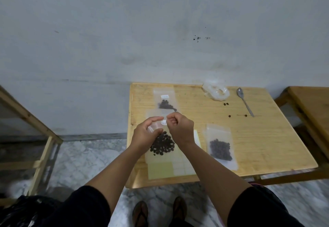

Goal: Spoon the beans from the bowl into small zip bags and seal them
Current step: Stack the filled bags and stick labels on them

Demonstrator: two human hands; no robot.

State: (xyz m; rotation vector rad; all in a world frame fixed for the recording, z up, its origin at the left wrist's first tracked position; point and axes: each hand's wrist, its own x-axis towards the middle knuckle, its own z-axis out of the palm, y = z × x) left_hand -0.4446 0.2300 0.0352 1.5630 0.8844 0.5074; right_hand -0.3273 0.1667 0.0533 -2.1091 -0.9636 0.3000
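A small clear zip bag with dark beans in its lower half is held up over the wooden table. My left hand pinches its top left edge and my right hand pinches the top right edge near a white label. Two more bean-filled zip bags lie flat: one at the back, one to the right. A metal spoon lies at the back right. No bowl is visible.
A crumpled clear plastic bag sits at the table's back edge. A few loose beans lie near the spoon. Sheets of labels lie near the front edge. Wooden frames stand left and right. My feet are below.
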